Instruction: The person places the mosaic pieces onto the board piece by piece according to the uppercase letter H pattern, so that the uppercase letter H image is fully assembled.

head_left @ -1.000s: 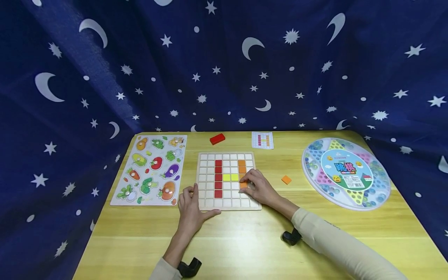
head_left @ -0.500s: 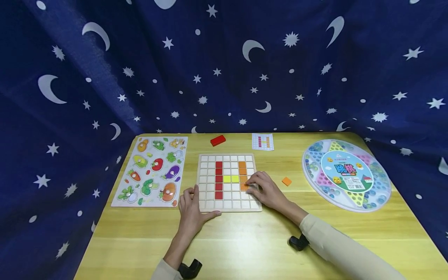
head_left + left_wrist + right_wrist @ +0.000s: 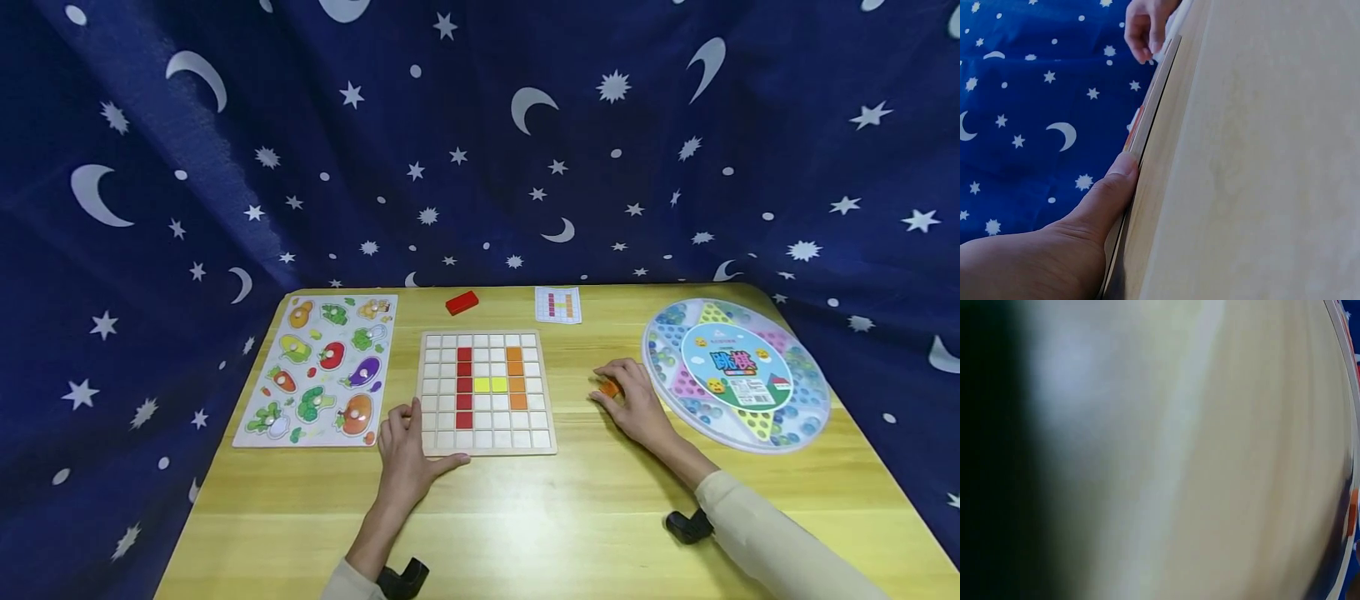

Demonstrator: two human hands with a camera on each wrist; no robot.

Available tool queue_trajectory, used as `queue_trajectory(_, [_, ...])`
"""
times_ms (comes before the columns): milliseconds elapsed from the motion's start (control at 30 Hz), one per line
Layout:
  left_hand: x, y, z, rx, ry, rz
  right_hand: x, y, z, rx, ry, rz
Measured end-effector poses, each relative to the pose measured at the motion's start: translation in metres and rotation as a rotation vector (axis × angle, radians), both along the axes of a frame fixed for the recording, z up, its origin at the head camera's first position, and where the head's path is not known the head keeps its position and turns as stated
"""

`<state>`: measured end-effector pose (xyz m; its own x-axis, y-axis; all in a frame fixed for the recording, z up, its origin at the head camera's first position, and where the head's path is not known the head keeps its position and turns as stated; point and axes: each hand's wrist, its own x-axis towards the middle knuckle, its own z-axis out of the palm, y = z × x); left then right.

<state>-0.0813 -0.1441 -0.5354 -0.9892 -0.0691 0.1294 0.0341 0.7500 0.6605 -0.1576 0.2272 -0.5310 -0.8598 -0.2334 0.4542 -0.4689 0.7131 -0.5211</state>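
The square wooden grid board [image 3: 491,440] lies flat mid-table. It bears a column of several red tiles [image 3: 465,385], two yellow tiles [image 3: 491,384] and a column of several orange tiles [image 3: 516,377]. My left hand [image 3: 406,457] touches the board's near left corner, index finger along the left side and thumb spread along the front edge. In the left wrist view the thumb [image 3: 1100,200] presses the board's edge. Right of the board, my right hand [image 3: 636,406] pinches a loose orange tile [image 3: 611,388] at the table surface. The right wrist view is mostly blurred tabletop.
A vegetable peg puzzle [image 3: 311,371] lies on the left. At the back are a red block [image 3: 462,302] and a pattern card [image 3: 558,305] showing a similar coloured layout. A round Chinese checkers set [image 3: 738,375] lies at the right, close to my right hand.
My right hand has left the orange column and moved right to the loose orange tile, now between its fingers. The lowest orange tile lies in the grid. My left hand stays at the board's corner.
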Motion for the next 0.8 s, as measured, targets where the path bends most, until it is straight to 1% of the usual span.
queue_trajectory(233, [0.0005,-0.0010,-0.0021,-0.022,0.008,0.003,0.0031,0.0046,-0.0037,0.043,0.009,-0.032])
queue_trajectory(467, [0.0002,-0.0009,-0.0027,-0.025,0.015,0.000,0.0060,0.0060,-0.0045,0.018,-0.018,-0.049])
queue_trajectory(800, [-0.0006,-0.0019,-0.0021,-0.031,0.022,-0.006,0.0045,0.0072,-0.0049,-0.027,-0.025,-0.006])
